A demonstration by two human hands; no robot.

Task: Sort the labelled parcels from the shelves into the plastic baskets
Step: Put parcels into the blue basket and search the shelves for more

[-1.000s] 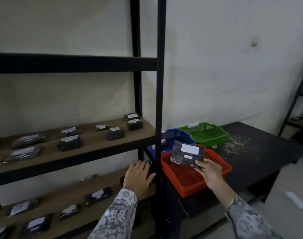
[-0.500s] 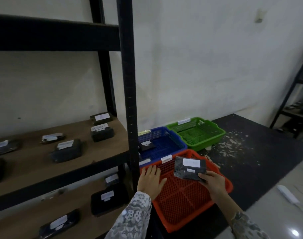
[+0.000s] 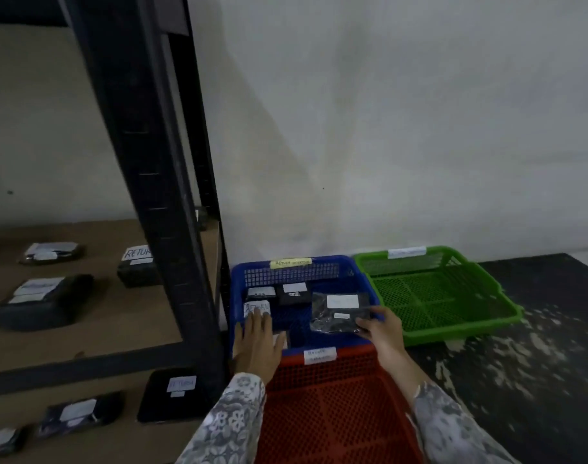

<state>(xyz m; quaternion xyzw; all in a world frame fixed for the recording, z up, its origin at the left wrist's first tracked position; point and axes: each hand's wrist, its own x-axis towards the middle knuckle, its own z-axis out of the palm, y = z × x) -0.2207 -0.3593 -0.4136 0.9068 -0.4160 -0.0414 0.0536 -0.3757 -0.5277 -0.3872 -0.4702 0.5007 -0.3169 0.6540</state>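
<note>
Head view: three baskets (image 3: 433, 296), three parcels (image 3: 339, 313) in blue.

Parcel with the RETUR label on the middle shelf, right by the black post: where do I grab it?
Take the parcel by its two short ends, coming from the front of the shelf and left of the post, which covers its right end. It is a boxy block lying flat, label up, standing apart from its neighbours.

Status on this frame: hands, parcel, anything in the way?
Right hand grips parcel over blue basket. Left hand open, flat at the basket's near rim. Three parcels already inside. Nothing blocking.
</note>
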